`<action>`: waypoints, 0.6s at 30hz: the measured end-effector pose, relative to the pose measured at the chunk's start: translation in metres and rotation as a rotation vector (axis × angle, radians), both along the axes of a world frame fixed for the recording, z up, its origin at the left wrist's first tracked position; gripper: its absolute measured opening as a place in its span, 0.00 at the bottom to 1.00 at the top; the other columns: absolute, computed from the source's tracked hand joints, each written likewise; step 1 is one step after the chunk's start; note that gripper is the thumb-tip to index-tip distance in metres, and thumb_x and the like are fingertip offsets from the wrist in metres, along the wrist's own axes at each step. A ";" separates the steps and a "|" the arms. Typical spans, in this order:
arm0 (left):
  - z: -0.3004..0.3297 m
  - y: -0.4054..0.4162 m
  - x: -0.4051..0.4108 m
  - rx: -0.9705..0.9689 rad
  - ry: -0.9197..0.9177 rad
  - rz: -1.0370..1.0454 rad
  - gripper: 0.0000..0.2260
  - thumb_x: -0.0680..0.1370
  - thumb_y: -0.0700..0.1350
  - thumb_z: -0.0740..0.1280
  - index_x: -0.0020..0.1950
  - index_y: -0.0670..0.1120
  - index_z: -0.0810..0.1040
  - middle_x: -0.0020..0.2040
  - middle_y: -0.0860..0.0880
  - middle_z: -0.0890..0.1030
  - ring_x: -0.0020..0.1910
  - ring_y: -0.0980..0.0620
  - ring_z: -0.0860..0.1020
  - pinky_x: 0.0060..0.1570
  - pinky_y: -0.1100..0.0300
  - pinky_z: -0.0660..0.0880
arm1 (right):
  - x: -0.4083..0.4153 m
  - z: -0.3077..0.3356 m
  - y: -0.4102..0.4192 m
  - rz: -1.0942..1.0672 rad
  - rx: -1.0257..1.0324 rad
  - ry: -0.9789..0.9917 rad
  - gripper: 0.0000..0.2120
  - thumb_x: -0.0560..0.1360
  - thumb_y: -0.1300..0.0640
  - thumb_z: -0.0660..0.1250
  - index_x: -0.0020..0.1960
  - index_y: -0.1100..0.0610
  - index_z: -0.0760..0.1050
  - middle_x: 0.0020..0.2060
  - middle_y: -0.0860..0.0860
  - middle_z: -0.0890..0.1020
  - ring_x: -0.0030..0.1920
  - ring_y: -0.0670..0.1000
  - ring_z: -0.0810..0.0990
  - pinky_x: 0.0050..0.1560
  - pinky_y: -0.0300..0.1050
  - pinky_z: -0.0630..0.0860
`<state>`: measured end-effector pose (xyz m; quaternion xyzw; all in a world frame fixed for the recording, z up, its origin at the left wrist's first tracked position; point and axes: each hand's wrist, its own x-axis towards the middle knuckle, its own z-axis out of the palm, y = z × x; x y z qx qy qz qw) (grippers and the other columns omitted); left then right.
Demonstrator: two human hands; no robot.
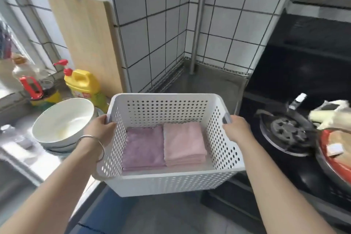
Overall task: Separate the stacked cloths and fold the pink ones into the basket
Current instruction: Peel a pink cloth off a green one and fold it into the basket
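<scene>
Item: white perforated basket (171, 182), which you hold in both hands out in front of you, in the corner where the counter (38, 159) meets the stove (284, 159); whether its base rests on anything you cannot tell from this view. Your left hand (102, 129) grips the left rim, fingers curled over the top edge and closed on it, with a thin metal bangle (95, 144) around the wrist. Your right hand (235, 129) grips the right rim at the handle slot, fingers wrapped over the edge and closed on the basket. Contents: two folded stacks lying flat on the basket floor, side by side and touching. The purple cloths (143, 148) sit on the left half; the pink cloths (183, 142) sit on the right half, several layers showing at the near edge. Surroundings, left: stacked white bowls (62, 119) on the counter just beside the basket, a yellow detergent jug (83, 85) behind them, and a wooden cutting board (85, 40) hanging against the tiled wall (161, 24). Surroundings, right: the black stove with a gas burner (284, 131), and at the frame edge a pan with a red rim (326, 157), partly cut off and blurred.
</scene>
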<state>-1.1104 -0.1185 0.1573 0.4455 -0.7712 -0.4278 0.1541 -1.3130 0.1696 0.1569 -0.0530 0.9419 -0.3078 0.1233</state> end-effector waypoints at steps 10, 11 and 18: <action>-0.023 -0.028 -0.099 0.069 -0.018 0.058 0.06 0.73 0.41 0.59 0.40 0.45 0.76 0.32 0.43 0.72 0.34 0.44 0.71 0.40 0.51 0.72 | -0.103 -0.015 -0.031 -0.007 0.074 -0.029 0.10 0.74 0.65 0.55 0.48 0.61 0.74 0.36 0.54 0.74 0.33 0.54 0.71 0.29 0.41 0.63; -0.025 -0.028 -0.104 0.078 -0.018 0.073 0.07 0.74 0.40 0.60 0.41 0.46 0.76 0.32 0.42 0.72 0.34 0.44 0.71 0.40 0.50 0.72 | -0.110 -0.016 -0.032 0.005 0.091 -0.033 0.10 0.74 0.64 0.55 0.48 0.60 0.74 0.37 0.54 0.75 0.35 0.55 0.73 0.30 0.41 0.64; -0.023 -0.018 -0.128 0.214 0.090 0.181 0.09 0.76 0.35 0.60 0.49 0.44 0.78 0.32 0.43 0.73 0.31 0.47 0.68 0.35 0.57 0.65 | -0.154 -0.015 -0.046 0.058 0.101 -0.050 0.15 0.75 0.65 0.54 0.32 0.54 0.62 0.31 0.51 0.68 0.29 0.51 0.66 0.26 0.41 0.59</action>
